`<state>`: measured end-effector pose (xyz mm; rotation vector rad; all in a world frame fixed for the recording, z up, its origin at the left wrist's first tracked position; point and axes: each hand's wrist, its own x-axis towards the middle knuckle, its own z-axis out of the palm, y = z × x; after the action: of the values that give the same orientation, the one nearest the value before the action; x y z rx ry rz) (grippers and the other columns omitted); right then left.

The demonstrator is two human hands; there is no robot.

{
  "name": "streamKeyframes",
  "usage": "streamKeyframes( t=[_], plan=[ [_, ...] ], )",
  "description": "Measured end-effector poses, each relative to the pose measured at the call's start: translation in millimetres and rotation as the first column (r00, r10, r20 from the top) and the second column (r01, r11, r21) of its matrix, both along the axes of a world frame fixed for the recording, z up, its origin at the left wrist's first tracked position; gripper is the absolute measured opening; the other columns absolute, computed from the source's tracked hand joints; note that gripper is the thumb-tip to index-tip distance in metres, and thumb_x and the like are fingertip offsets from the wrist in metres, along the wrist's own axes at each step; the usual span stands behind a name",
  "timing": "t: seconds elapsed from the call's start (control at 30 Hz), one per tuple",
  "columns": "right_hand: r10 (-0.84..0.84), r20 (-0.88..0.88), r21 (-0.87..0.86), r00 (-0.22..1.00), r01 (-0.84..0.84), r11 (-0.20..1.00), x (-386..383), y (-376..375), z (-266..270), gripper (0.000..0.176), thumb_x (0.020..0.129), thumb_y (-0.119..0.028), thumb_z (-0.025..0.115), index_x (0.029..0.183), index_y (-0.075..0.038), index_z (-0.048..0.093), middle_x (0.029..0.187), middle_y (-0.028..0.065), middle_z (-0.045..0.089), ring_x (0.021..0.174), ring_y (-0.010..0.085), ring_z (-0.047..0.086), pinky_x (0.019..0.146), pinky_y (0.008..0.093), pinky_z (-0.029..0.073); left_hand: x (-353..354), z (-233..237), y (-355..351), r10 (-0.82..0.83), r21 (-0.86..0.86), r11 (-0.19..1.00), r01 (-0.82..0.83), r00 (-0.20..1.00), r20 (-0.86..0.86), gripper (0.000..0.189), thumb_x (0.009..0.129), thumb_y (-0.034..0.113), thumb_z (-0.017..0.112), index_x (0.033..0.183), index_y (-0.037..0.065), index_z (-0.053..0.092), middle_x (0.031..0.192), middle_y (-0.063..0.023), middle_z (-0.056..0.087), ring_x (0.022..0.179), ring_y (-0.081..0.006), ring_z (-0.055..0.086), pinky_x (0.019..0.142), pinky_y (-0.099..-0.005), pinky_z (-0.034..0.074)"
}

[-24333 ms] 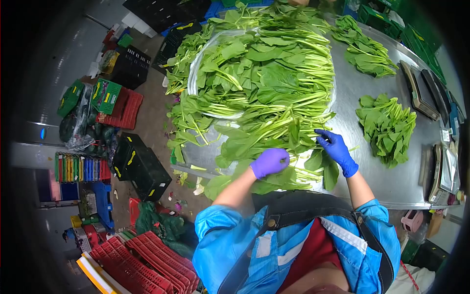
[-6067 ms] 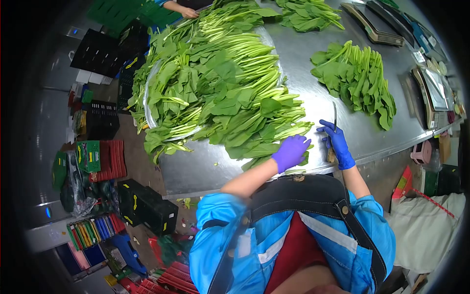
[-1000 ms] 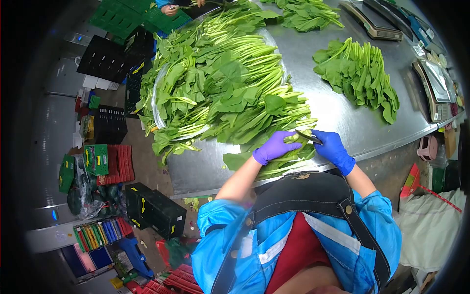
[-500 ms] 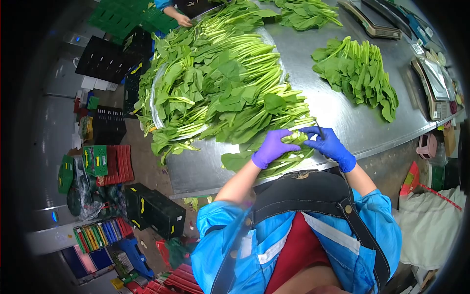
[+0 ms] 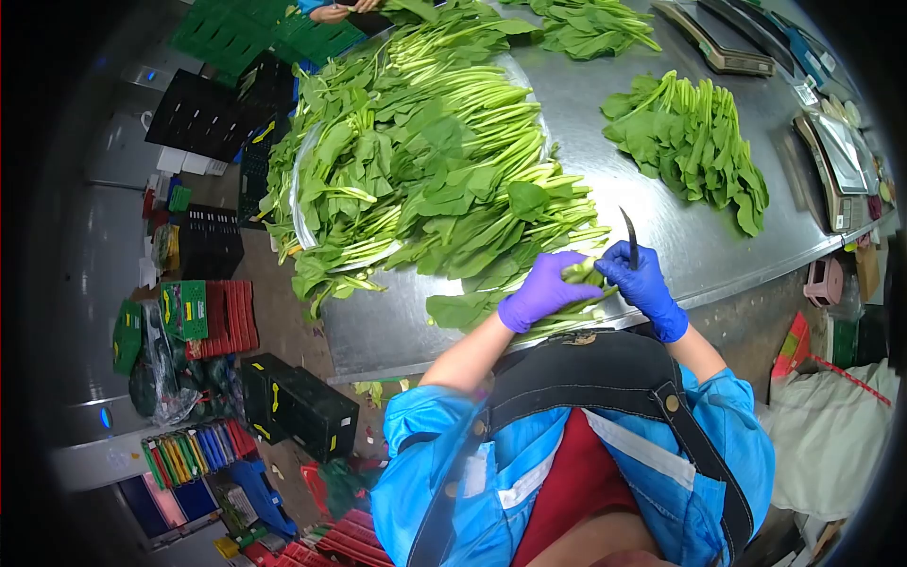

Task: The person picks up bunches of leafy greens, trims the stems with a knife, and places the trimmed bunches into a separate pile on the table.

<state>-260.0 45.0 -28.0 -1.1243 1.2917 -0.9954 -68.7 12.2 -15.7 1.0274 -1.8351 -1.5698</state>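
My left hand [image 5: 550, 291], in a purple glove, is closed round the stems of a leafy green bunch [image 5: 578, 274] at the table's near edge. Against the same stems is my right hand [image 5: 642, 286] in a blue glove. It is closed on a small dark curved knife [image 5: 630, 231], whose blade points up and away from me. A large heap of leafy greens [image 5: 444, 180] covers the table beyond my hands. Further right lies a separate row of greens [image 5: 694, 146].
The metal table [image 5: 605, 85] bears scales [image 5: 718, 42] at its far right. A co-worker's hands [image 5: 335, 12] show at the top. Green crates [image 5: 222, 33] and black crates [image 5: 298, 406] stand left. A pink stool [image 5: 824, 282] is at the right.
Both my hands have shifted slightly right with the stems. The knife has turned, so its blade now stands up clear of my fingers. The co-worker's hands have moved, with two now showing.
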Motion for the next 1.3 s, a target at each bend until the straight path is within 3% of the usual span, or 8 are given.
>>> streamKeyframes(
  t=[0.1, 0.33, 0.43, 0.5, 0.83, 1.0, 1.1, 1.3],
  plan=[
    [0.104, 0.076, 0.187, 0.992, -0.117, 0.975, -9, -6, 6, 0.028, 0.087, -0.029, 0.062, 0.100, -0.004, 0.065, 0.073, 0.0028, 0.062, 0.067, 0.0090, 0.058, 0.062, 0.0229, 0.045, 32, 23, -19, 0.197, 0.312, 0.940, -0.134, 0.964, -0.179, 0.039, 0.073, 0.019, 0.075, 0.105, 0.003, 0.061, 0.097, -0.0067, 0.063, 0.085, -0.0126, 0.059, 0.071, -0.0275, 0.049],
    [0.224, -0.145, 0.389, 0.964, -0.152, 0.909, -17, 2, -48, 0.036, 0.086, -0.026, 0.060, 0.115, -0.006, 0.062, 0.097, 0.0076, 0.067, 0.089, 0.0126, 0.059, 0.079, 0.0278, 0.046, 115, 21, -51, 0.410, 0.427, 0.904, 0.008, 0.264, -0.873, 0.059, 0.090, 0.035, 0.053, 0.138, 0.007, 0.032, 0.106, -0.0081, 0.062, 0.110, -0.0263, 0.051, 0.097, -0.0478, 0.034],
    [0.084, -0.098, 0.204, 0.992, -0.063, 0.977, -22, -7, -70, 0.032, 0.089, -0.021, 0.056, 0.117, -0.005, 0.061, 0.091, 0.0044, 0.067, 0.063, 0.0069, 0.055, 0.056, 0.0209, 0.044, 115, 20, -48, 0.523, 0.540, 0.842, 0.000, 0.248, -0.815, 0.054, 0.093, 0.032, 0.049, 0.139, 0.009, 0.031, 0.110, -0.0091, 0.062, 0.109, -0.0264, 0.052, 0.096, -0.0489, 0.036],
    [0.052, -0.265, 0.096, 0.963, -0.027, 0.995, -30, -22, -78, 0.035, 0.088, -0.016, 0.057, 0.120, -0.002, 0.057, 0.104, 0.0105, 0.066, 0.100, 0.0161, 0.059, 0.090, 0.0292, 0.043, 115, 13, -49, 0.588, 0.596, 0.801, -0.061, 0.274, -0.761, 0.052, 0.094, 0.032, 0.047, 0.138, 0.009, 0.033, 0.105, -0.0078, 0.062, 0.102, -0.0242, 0.054, 0.092, -0.0446, 0.042],
    [0.095, -0.703, -0.007, 0.705, -0.140, 0.990, -33, -54, -123, 0.041, 0.075, -0.021, 0.066, 0.112, -0.005, 0.061, 0.105, 0.0126, 0.063, 0.091, 0.0244, 0.062, 0.080, 0.0347, 0.048, 114, 38, -31, 0.545, 0.283, 0.821, -0.495, 0.828, -0.131, 0.043, 0.070, 0.009, 0.070, 0.111, 0.003, 0.058, 0.077, 0.0005, 0.057, 0.060, -0.0091, 0.050, 0.057, -0.0223, 0.042],
    [0.304, -0.404, 0.177, 0.863, -0.252, 0.951, -36, -40, -43, 0.032, 0.074, -0.025, 0.070, 0.096, -0.001, 0.067, 0.062, 0.0057, 0.060, 0.056, 0.0128, 0.054, 0.058, 0.0282, 0.046, 81, 29, -13, 0.255, 0.268, 0.933, -0.240, 0.967, -0.025, 0.028, 0.072, 0.010, 0.072, 0.097, 0.003, 0.064, 0.089, -0.0038, 0.065, 0.078, -0.0132, 0.061, 0.074, -0.0258, 0.048],
    [0.351, -0.266, 0.321, 0.898, -0.261, 0.910, -31, -30, 1, 0.029, 0.078, -0.026, 0.069, 0.094, -0.002, 0.068, 0.062, 0.0053, 0.059, 0.051, 0.0103, 0.051, 0.050, 0.0258, 0.042, 44, 0, -13, -0.055, -0.235, 0.971, 0.046, 0.998, -0.031, 0.030, 0.072, 0.011, 0.073, 0.099, 0.001, 0.063, 0.102, -0.0070, 0.064, 0.089, -0.0148, 0.059, 0.081, -0.0283, 0.047],
    [0.272, -0.255, 0.140, 0.928, -0.243, 0.960, -28, -17, -2, 0.029, 0.082, -0.029, 0.066, 0.097, -0.003, 0.067, 0.070, 0.0079, 0.064, 0.058, 0.0161, 0.059, 0.057, 0.0299, 0.047, 0, -18, -9, -0.093, -0.124, 0.988, 0.096, 0.995, 0.026, 0.033, 0.071, 0.013, 0.074, 0.100, 0.001, 0.062, 0.096, -0.0088, 0.061, 0.084, -0.0167, 0.057, 0.079, -0.0288, 0.045]
  ],
)
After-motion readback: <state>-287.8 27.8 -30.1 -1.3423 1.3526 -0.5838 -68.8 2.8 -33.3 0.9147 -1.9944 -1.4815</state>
